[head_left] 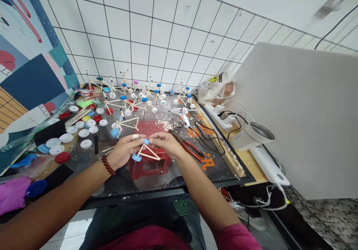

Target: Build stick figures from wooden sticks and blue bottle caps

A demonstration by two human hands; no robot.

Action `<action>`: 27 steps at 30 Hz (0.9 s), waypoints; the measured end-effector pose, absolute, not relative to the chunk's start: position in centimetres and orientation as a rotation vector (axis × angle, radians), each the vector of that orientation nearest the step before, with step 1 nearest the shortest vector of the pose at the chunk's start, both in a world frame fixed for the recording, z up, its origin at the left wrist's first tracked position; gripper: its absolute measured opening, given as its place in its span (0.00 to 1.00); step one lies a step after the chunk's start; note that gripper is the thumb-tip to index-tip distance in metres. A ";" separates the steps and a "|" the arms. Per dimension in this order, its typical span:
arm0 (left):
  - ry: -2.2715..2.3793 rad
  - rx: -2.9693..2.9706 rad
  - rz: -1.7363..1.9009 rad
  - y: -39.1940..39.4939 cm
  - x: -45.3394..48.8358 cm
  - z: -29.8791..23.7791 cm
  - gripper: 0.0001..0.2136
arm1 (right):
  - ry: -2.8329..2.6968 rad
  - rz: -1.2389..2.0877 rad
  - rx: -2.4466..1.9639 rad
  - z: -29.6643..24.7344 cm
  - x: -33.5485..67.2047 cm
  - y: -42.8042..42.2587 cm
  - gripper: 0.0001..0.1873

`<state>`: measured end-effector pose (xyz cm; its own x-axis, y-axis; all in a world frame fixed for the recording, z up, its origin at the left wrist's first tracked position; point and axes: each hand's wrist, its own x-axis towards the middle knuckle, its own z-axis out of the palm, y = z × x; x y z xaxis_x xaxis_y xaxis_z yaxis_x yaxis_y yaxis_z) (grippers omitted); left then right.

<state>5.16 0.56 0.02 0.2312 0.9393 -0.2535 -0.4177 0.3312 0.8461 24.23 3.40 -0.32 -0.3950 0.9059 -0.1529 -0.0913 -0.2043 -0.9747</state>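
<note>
My left hand [124, 149] and my right hand [165, 144] meet over the glass tabletop, fingertips pinched around a small blue bottle cap [145, 141]. This cap sits at the top of a little model bike of thin wooden sticks [151, 155]. A second blue cap [136, 157] is attached at its lower left. Fingers partly cover the upper cap, so its joint with the sticks is hard to see. Just beyond my left hand stands another stick model [130, 124] with a blue cap [115, 132].
Similar stick-and-cap models [134, 97] stand at the back. Loose white caps [84, 133] and other coloured caps lie left. To the right are a white glue gun [181, 115] with its cord, red-handled pliers [192, 150], wood scraps [167, 124], a power strip [219, 117] and a pale cylindrical container [246, 140].
</note>
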 end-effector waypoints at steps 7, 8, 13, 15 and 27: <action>0.862 0.733 1.032 0.6 4.8 0.2 0.20 | -1.277 1.677 -0.999 -0.5 24.2 3.5 0.23; 0.860 0.730 1.035 0.6 4.9 0.2 0.19 | -1.283 1.676 -0.997 -0.5 24.2 3.5 0.23; 0.834 0.698 1.064 0.6 4.9 0.2 0.18 | -1.273 1.693 -0.992 -0.3 24.2 3.4 0.24; 0.826 0.674 1.085 0.7 4.9 0.2 0.18 | -1.278 1.707 -1.008 -0.1 24.3 3.3 0.24; 0.860 0.647 1.117 0.8 4.9 0.1 0.20 | -1.424 1.691 -1.042 0.0 24.3 3.0 0.20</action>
